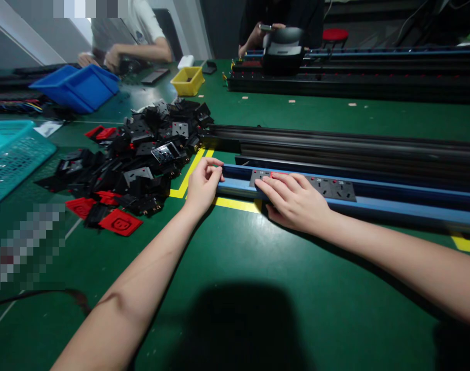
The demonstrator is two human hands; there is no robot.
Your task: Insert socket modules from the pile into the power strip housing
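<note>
A long blue channel rail (pixel 404 198) lies across the green table, with a row of black socket modules (pixel 343 190) seated in it and a red one partly covered by fingers. My left hand (pixel 204 184) is closed around the rail's left end, thumb and fingers bent over its edge. My right hand (pixel 296 201) rests palm down on the modules, its fingers extended over the row's left part. Left of the rail sits a heap of loose black socket modules (pixel 142 131), with red socket modules (pixel 122 222) at its near edge.
Dark rails (pixel 335 141) lie just behind the blue one. A teal basket (pixel 22 154), a blue bin (pixel 78 87) and a yellow bin (pixel 187 81) stand at left and back. Two people sit across the table near more rails (pixel 335 85).
</note>
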